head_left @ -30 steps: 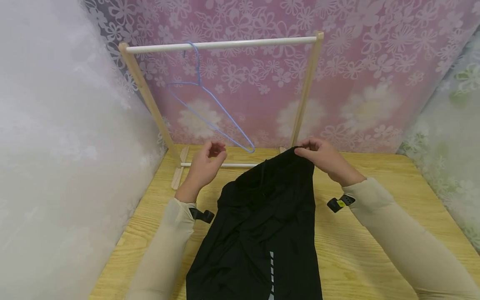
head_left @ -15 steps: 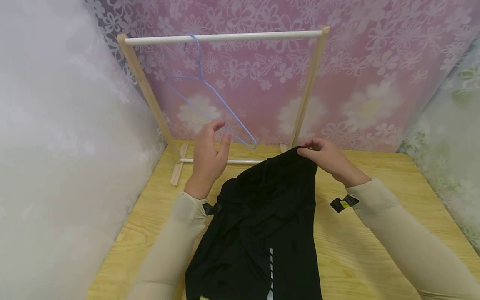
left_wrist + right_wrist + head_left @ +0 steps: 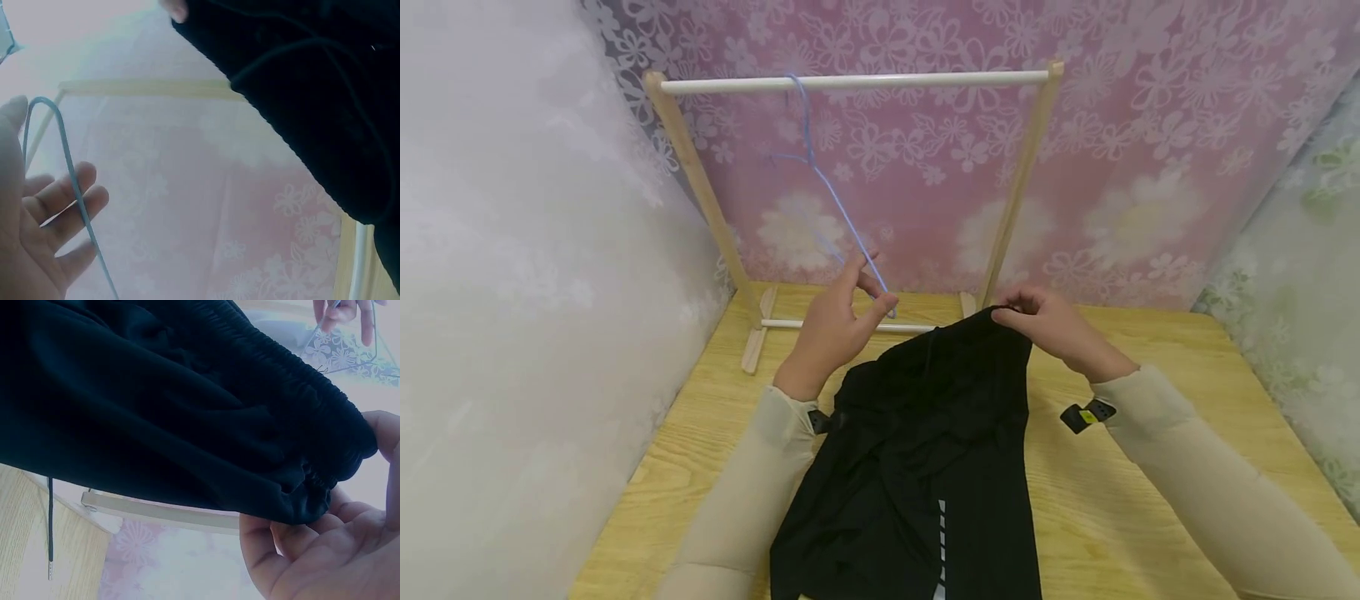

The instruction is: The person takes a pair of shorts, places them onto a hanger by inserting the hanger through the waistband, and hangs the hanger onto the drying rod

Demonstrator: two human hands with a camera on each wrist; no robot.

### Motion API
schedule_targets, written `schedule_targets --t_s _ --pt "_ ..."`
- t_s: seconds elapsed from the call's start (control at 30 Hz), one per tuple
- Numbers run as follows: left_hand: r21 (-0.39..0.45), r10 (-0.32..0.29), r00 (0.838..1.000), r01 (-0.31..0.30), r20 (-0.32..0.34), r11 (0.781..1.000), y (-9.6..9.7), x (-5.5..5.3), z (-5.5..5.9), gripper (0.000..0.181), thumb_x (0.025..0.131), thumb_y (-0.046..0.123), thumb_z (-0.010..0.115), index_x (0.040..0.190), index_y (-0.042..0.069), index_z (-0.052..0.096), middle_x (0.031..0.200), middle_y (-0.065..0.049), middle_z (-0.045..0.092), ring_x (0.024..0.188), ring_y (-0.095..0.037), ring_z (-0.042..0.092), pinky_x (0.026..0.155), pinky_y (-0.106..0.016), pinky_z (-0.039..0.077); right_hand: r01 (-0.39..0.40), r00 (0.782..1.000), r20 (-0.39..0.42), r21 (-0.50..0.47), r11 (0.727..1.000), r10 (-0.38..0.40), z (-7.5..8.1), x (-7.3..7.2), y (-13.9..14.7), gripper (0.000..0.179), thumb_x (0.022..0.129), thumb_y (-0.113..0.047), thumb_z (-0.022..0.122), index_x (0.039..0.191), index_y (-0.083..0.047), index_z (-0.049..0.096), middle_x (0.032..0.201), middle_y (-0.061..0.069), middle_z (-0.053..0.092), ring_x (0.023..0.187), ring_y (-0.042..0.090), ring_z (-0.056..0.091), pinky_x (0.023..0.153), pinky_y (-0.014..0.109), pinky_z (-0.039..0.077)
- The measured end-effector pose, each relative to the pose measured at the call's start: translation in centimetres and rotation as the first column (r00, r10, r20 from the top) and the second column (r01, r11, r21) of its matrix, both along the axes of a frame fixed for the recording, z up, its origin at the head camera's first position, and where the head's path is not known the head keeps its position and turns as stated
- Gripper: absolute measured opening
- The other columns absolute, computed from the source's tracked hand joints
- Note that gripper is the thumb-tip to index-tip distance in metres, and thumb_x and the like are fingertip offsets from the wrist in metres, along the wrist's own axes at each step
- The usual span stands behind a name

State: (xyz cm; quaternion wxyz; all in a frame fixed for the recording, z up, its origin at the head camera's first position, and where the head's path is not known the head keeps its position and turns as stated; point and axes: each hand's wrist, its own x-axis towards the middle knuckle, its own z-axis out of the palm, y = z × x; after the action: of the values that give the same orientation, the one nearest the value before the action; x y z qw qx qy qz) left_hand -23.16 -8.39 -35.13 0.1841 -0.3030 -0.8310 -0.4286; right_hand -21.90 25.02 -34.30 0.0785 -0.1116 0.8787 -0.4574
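Observation:
A pair of black drawstring pants (image 3: 917,433) with a pale striped print lies toward me, its waistband lifted at the right. My right hand (image 3: 1060,329) pinches that corner of the gathered waistband (image 3: 300,387) between thumb and fingers. A thin blue wire hanger (image 3: 842,213) hangs by its hook from the rack's rail. At its lower right end is my left hand (image 3: 831,329). In the left wrist view the bent wire end (image 3: 67,147) runs across loosely spread fingers (image 3: 72,187), thumb on its other side. The left part of the waistband sags unheld.
The rack has a white top rail (image 3: 887,81), wooden posts (image 3: 700,183) and a low white crossbar (image 3: 790,322). It stands at the back of a wood-grain table (image 3: 1150,458), before a pink floral backdrop (image 3: 925,175). A loose drawstring (image 3: 50,525) dangles from the pants.
My left hand has moved up, forward and right to the hanger's lower end, and the hanger has turned. My right hand keeps its pinch on the waistband, barely shifting.

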Motion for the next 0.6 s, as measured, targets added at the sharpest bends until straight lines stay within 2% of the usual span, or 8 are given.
schedule_targets --t_s 0.07,0.23,0.3,0.37,0.43,0.53,0.6 --pt "0.052 0.005 1.0 -0.006 0.016 0.999 -0.4 0.2 0.1 0.071 0.103 0.056 0.056 0.161 0.024 0.033 0.101 0.007 0.064 0.065 -0.013 0.052 0.062 -0.038 0.045 -0.002 1.0 0.011 -0.004 1.0 0.002 0.0 -0.1 -0.2 0.038 0.106 -0.033 0.061 0.128 -0.002 0.061 0.13 0.015 0.06 0.116 0.028 0.057 0.101 0.047 0.045" --pt "0.152 -0.019 0.996 0.005 0.091 0.988 -0.6 0.4 -0.1 0.062 0.104 0.036 0.063 0.158 0.019 0.037 0.093 0.005 0.065 0.091 -0.012 0.062 0.084 -0.041 0.047 0.007 0.999 0.034 -0.015 1.0 -0.006 -0.1 0.1 -0.1 0.04 0.106 -0.034 0.061 0.13 -0.002 0.059 0.137 0.018 0.056 0.128 0.035 0.053 0.107 0.056 0.042" --pt "0.177 -0.013 0.993 -0.007 0.113 0.984 -0.7 0.5 -0.3 0.06 0.104 0.031 0.063 0.156 0.018 0.038 0.092 0.004 0.065 0.094 -0.013 0.062 0.087 -0.042 0.047 0.01 0.999 0.035 -0.016 1.0 -0.009 -0.2 0.1 0.0 0.041 0.106 -0.035 0.061 0.13 -0.002 0.059 0.138 0.017 0.055 0.13 0.036 0.052 0.108 0.057 0.041" --pt "0.187 -0.001 0.994 -0.019 0.108 0.982 -0.8 0.6 -0.4 0.058 0.104 0.028 0.063 0.156 0.016 0.039 0.091 0.003 0.065 0.092 -0.013 0.062 0.084 -0.041 0.047 0.014 0.999 0.031 -0.009 1.0 -0.013 -0.5 0.0 0.1 0.041 0.106 -0.036 0.061 0.13 -0.003 0.059 0.139 0.016 0.055 0.13 0.036 0.052 0.107 0.057 0.042" --pt "0.192 0.005 0.996 -0.022 0.089 0.981 -1.0 0.7 -0.6 0.056 0.105 0.026 0.062 0.155 0.015 0.04 0.091 0.002 0.064 0.077 -0.013 0.059 0.073 -0.039 0.047 0.019 0.999 0.028 -0.004 1.0 -0.019 -0.6 0.1 0.1 0.041 0.106 -0.037 0.061 0.129 -0.004 0.059 0.137 0.016 0.056 0.129 0.035 0.053 0.106 0.056 0.042" --pt "0.211 -0.017 0.998 0.005 0.053 0.978 -1.1 0.6 -1.0 0.053 0.107 0.02 0.059 0.156 0.014 0.039 0.089 -0.003 0.063 0.074 -0.014 0.058 0.07 -0.037 0.047 0.025 1.0 0.019 0.007 1.0 -0.025 -0.8 0.2 0.2 0.041 0.106 -0.038 0.06 0.129 -0.004 0.059 0.135 0.016 0.057 0.126 0.034 0.054 0.105 0.054 0.044" --pt "0.228 -0.038 0.999 0.031 0.027 0.973 -1.3 0.5 -1.3 0.052 0.109 0.018 0.056 0.157 0.013 0.038 0.086 -0.007 0.061 0.073 -0.015 0.059 0.074 -0.036 0.05 0.024 1.0 0.017 0.009 1.0 -0.024 -0.8 0.2 0.1 0.041 0.106 -0.038 0.06 0.128 -0.003 0.06 0.134 0.016 0.058 0.125 0.034 0.055 0.104 0.053 0.044"
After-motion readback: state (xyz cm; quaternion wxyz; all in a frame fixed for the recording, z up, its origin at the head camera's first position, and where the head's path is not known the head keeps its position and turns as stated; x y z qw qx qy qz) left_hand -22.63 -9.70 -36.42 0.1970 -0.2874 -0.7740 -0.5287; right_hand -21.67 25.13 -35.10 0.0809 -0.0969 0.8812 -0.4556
